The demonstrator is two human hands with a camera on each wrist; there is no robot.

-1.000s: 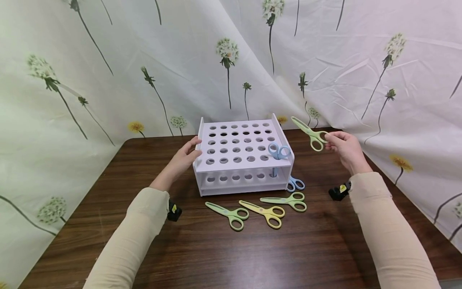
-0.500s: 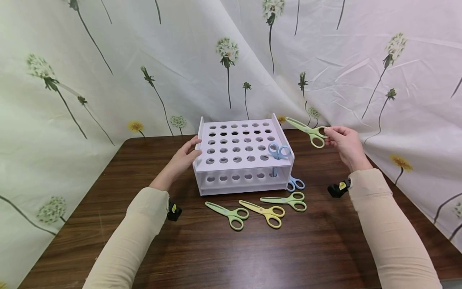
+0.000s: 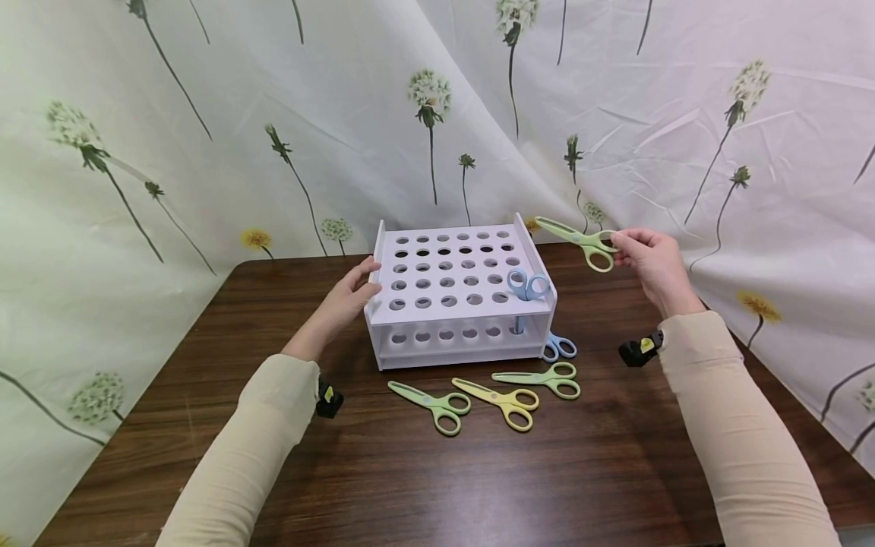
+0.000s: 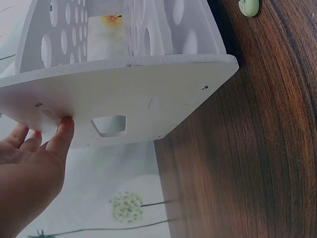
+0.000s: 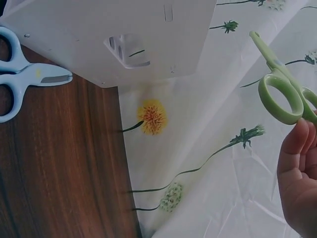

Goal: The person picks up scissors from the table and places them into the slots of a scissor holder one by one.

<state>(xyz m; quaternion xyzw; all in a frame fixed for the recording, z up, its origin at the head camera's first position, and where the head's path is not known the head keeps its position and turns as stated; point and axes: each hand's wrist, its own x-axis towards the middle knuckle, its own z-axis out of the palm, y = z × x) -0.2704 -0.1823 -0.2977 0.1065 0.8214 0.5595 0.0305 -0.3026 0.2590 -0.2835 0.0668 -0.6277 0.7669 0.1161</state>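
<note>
My right hand (image 3: pixel 652 266) pinches a pair of green scissors (image 3: pixel 579 240) by a handle ring, raised beyond the right side of a white rack (image 3: pixel 444 361). Their blades point left toward the rack's back right corner. Rows of round holes cover the rack's top. One pair of blue scissors (image 3: pixel 526 293) stands in the front right hole, rings up and blades down through the lower shelf. On the rack's left side panel rest the fingertips and thumb of my left hand (image 3: pixel 342 300), fingers fairly straight; the left wrist view shows that panel (image 4: pixel 148 89) close.
In front of the rack lie green scissors (image 3: pixel 434 405), yellow scissors (image 3: pixel 502 399) and another green pair (image 3: pixel 540 379). More blue scissors (image 5: pixel 29 74) lie by the rack's right side, partly hidden in the head view. A flower-print cloth (image 3: pixel 328 182) hangs behind the wooden table (image 3: pixel 383 486).
My right hand has moved slightly up and to the left with the green scissors, bringing the blades closer to the rack. The left hand stays at the rack's side.
</note>
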